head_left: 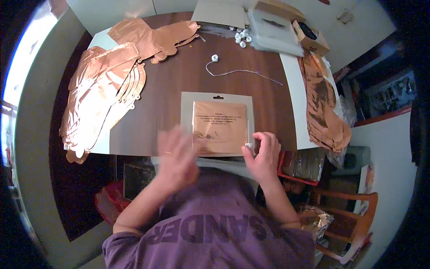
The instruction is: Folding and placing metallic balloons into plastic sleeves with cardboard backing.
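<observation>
In front of me a grey-beige card with a hanging slot lies near the table's front edge. On it rests a flat, square copper-coloured packet with dark print. My left hand is over the lower left corner of the card, its fingers smeared by motion. At the right edge is my right hand, thumb and curved fingers apart, the thumb at the packet's side. A small white piece shows by that thumb; what it is I cannot make out.
Copper foil balloons, flat and stacked, cover the table's left side; more foil lies at the right. A white coil with a loose ribbon sits beyond the card. Several white coils, clear plastic bags and a small box are at the back.
</observation>
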A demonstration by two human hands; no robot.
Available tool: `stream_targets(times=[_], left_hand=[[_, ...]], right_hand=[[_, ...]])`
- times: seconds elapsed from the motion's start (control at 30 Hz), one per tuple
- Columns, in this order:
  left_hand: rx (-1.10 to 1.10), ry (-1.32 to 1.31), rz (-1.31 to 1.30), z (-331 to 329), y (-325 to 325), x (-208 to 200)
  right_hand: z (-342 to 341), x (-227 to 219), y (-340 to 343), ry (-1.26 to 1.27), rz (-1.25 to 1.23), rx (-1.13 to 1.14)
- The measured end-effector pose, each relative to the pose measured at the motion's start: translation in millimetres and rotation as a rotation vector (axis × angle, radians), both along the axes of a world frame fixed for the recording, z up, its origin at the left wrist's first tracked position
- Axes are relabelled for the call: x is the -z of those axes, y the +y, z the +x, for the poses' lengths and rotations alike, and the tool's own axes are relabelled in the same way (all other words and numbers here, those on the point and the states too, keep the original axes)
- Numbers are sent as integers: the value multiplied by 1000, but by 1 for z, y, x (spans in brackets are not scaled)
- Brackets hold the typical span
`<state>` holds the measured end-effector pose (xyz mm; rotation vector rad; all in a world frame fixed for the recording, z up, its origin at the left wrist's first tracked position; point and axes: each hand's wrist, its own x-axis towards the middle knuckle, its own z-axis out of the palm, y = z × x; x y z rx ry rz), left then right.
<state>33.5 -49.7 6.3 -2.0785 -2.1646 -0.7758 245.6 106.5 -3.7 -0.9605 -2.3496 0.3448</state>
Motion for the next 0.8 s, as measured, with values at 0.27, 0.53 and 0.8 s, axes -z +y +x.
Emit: stream_targets(times=[0.27,0.53,0.8], left_hand=[[117,280,-120,-1,6,23],[298,211,249,9,-3,9],[59,209,356,-23,21,-15]], right_hand=[[29,-5,-13,-47,-427,102],[45,-69,61,303,-918,-79],[24,-202,88,-426,-490,-447]])
